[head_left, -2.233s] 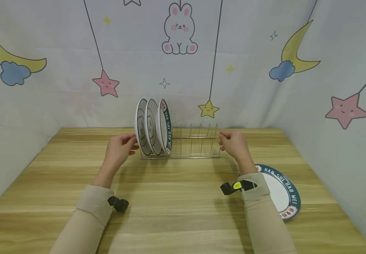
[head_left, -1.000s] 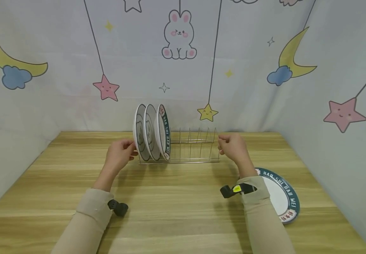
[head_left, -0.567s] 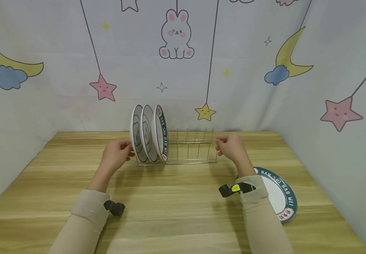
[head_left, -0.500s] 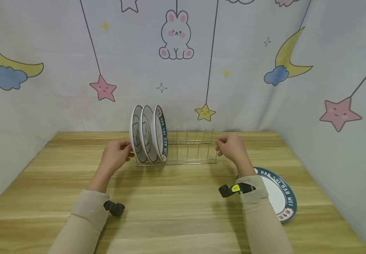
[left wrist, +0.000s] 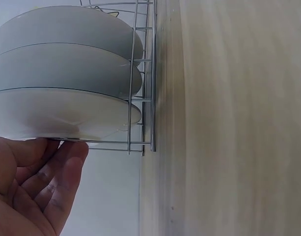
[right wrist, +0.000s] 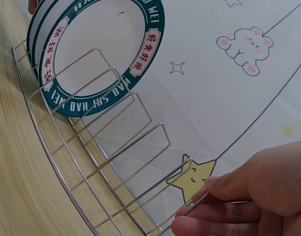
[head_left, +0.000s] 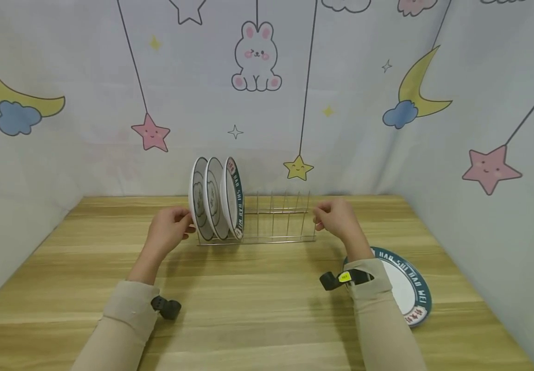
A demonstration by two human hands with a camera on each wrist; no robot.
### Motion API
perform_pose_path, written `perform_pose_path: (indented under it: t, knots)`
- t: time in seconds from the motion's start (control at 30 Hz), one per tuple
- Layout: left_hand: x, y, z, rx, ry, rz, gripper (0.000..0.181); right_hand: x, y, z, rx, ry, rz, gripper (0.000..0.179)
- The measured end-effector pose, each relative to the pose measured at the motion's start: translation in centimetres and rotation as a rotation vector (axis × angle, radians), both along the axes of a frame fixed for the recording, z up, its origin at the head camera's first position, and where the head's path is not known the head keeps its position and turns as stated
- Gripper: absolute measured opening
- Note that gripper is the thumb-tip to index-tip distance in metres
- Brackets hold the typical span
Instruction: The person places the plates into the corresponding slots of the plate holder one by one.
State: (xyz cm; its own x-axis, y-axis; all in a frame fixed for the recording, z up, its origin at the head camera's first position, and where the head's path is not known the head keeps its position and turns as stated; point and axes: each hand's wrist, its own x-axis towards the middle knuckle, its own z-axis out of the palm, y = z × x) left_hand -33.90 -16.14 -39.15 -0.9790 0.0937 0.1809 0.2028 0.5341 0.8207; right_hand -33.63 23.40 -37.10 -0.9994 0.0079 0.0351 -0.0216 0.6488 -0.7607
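A wire dish rack (head_left: 276, 241) stands on the table between my hands. Its left slots hold three plates on edge: two white ones with dark line patterns, and a third plate (head_left: 232, 200) with a green lettered rim. My left hand (head_left: 168, 229) pinches the rack's left end wire, thumb and fingertips right below the outermost plate (left wrist: 57, 115) in the left wrist view. At the other end, my right hand (head_left: 338, 219) pinches the right end wire between thumb and fingers. The slots on the rack's right side are bare wire loops (right wrist: 135, 142).
Another green-rimmed plate (head_left: 403, 288) lies flat on the wooden table (head_left: 248, 309), partly hidden under the right forearm. Behind the rack hangs a pale curtain (head_left: 350, 154) printed with stars, moons and a rabbit, and it also encloses both sides.
The head view has tilted up and shifted slightly, so everything appears a little lower. Both hands stay at the ends of the rack, and the plates keep their slots.
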Motion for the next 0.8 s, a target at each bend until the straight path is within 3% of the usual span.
perform_pose_path:
  t: [0.23, 0.5, 0.8]
  knots:
    - [0.0, -0.2, 0.0, 0.006, -0.011, -0.006, 0.03, 0.1, 0.9, 0.4, -0.041, -0.043, 0.068, 0.032]
    - [-0.2, -0.1, 0.1, 0.011, -0.013, -0.012, 0.029, 0.9, 2.3, 1.5, 0.019, -0.016, 0.062, 0.033]
    - [-0.3, -0.4, 0.2, 0.013, -0.04, -0.027, 0.029, 2.2, 4.1, 1.3, 0.056, -0.03, 0.048, 0.036]
